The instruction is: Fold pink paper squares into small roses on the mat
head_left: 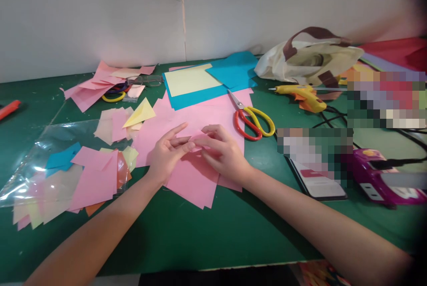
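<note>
Pink paper, a small piece [199, 138], is at the middle of a green table [133, 250] in the head camera's view, mostly hidden by the fingers around it, so its full shape and any folds are hard to make out. The hands also cover part of the larger pink sheets [196, 183] below. On the far left, pink scraps [88, 90] partly hide a yellow handle loop [114, 100]; at the left edge, a red object [9, 109] is cut off. To the right, blurring blocks cover the upper part of a phone [328, 190], and a purple object [376, 188] runs out of the picture. The left hand [170, 152] has its index finger stretched out, while its thumb and another finger close together on the small piece's left edge. The right hand [227, 152] is curled, fingers and thumb clamped on the same piece from the right. Red-and-yellow scissors [241, 106] lie just beyond the right hand, apart from it.
</note>
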Demonstrator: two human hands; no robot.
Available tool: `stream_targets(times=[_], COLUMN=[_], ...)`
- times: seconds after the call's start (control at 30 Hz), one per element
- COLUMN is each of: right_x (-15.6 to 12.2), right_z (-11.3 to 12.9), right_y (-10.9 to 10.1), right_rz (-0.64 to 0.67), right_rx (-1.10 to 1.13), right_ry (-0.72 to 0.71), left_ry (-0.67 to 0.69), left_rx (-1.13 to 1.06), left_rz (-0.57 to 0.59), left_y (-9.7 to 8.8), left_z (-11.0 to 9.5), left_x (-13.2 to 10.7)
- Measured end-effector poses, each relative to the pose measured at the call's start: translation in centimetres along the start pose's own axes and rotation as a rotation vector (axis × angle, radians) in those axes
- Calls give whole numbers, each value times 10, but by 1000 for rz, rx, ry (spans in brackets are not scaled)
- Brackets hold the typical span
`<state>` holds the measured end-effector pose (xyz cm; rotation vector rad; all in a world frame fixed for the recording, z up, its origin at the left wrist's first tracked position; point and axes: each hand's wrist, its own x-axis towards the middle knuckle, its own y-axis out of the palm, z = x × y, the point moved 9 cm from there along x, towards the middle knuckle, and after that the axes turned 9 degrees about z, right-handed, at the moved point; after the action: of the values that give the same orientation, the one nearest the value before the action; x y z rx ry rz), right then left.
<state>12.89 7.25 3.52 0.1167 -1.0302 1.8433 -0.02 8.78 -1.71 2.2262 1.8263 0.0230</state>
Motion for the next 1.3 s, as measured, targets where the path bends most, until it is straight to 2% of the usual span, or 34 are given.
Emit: stream_targets(times=[0.1,0.23,0.33,0.57,0.77,1.03,1.3], right_x=[1,-1,-2,-3,-4,-3,-4], right_z=[-4,-23,-31,-41,-40,-41,-40], right_y=[-2,0,5,2,2,11,12], right_rz=[-22,-23,5,-24,-52,65,83], right_rx=[130,354,496,483,577,556,544], right_ry=[45,248,331,427,424,447,438], left_ry=[5,18,32,55,82,129,126], left_rx=[-13,-5,17,192,301,397,402], left_rz=[-5,-26,-37,-51,-30,-14,3], left_y=[0,-2,-3,0,4,9,10], left_z=[0,-1,-3,-10,-15,-20,-20], left_x=[0,0,0,-3,-5,-7,-8])
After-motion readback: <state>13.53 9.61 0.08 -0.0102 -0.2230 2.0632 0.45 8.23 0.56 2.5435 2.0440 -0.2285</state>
